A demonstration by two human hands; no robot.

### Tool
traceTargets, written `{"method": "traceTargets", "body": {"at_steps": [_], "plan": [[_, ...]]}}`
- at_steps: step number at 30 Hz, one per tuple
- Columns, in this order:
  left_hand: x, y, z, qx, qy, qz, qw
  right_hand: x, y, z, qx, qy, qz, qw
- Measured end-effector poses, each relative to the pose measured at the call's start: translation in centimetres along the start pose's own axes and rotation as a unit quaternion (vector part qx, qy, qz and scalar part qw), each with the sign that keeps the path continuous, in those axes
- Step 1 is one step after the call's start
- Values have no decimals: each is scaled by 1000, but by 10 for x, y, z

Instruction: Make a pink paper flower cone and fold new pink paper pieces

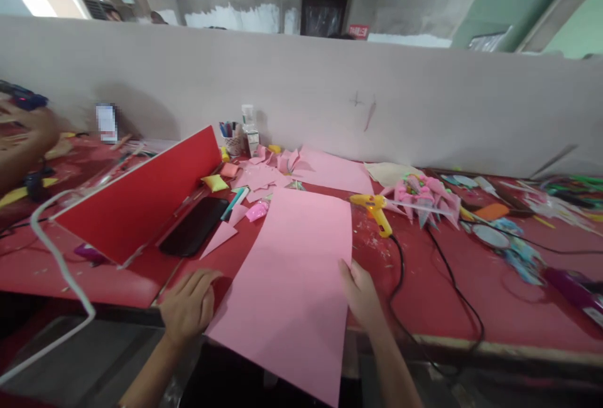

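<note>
A large pink sheet (292, 282) of craft paper or foam hangs over the table's front edge. My right hand (360, 292) grips its right edge, with the thumb on top and the other fingers partly hidden. My left hand (188, 304) rests at the table edge beside the sheet's left side; its fingers are slightly bent, and I see nothing in them. Pink cut pieces (261, 179) and another pink sheet (330, 169) lie beyond the one I hold. A yellow hot glue gun (374, 207) sits just right of the sheet's far end.
A red upright board (146, 201) stands at the left, beside a black phone (195, 226). A pen cup (232, 138) is near the white partition (301, 94). Pink paper flowers (419, 198) and black cords (452, 276) lie right. Another person's hand (32, 122) shows far left.
</note>
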State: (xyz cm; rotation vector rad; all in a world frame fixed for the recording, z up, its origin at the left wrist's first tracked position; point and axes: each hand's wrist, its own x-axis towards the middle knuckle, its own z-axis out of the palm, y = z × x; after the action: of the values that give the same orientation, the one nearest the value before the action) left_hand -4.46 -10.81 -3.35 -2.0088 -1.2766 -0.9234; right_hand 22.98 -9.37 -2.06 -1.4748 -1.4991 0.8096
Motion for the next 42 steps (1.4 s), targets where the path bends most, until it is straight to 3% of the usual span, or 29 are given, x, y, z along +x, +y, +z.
{"method": "traceTargets", "body": {"at_steps": [8, 16, 21, 30, 37, 42], "plan": [[-11, -5, 6, -13, -22, -22, 999, 5, 3, -1, -17, 14, 52, 998], [-14, -7, 11, -24, 6, -26, 999, 8, 3, -3, -7, 4, 106, 994], [-14, -6, 10, -33, -12, -51, 998, 11, -1, -3, 1, 51, 95, 994], [-30, -15, 17, -50, -49, -4, 997, 9, -11, -3, 1, 78, 71, 994], [-5, -4, 6, -47, -35, -18, 998, 7, 0, -2, -5, 35, 54, 998], [1, 1, 0, -28, -35, -15, 999, 3, -6, 0, -4, -9, 10, 1000]]}}
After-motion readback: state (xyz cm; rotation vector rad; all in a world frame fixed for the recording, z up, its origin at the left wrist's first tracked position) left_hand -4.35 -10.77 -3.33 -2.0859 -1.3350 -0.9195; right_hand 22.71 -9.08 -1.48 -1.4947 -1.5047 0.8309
